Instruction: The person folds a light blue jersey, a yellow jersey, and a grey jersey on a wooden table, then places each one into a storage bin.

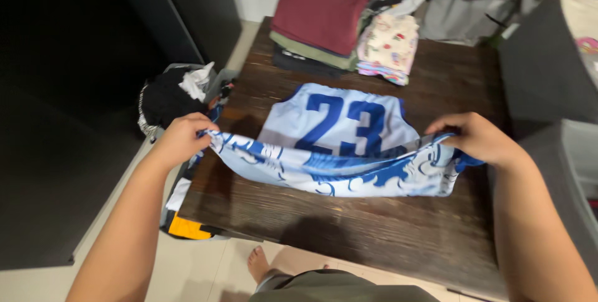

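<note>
Dark wood grain covers the table point(386, 227), which stands on a pale tiled floor. At its left edge a heap of dark clothes point(171, 99) sits in a basket. The left hand point(182, 140) pinches one lower corner of a white and blue sports jersey point(339, 146), fingers curled tight on the cloth. The jersey lies mid-table, its hem lifted toward the person. Behind it sits a stack of folded clothes point(317, 24). The right hand point(476, 139) pinches the other corner.

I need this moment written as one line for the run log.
left hand: grips hem of white-and-blue sports jersey | right hand: grips hem | jersey partly on dark wooden table | folded clothes pile behind
</note>
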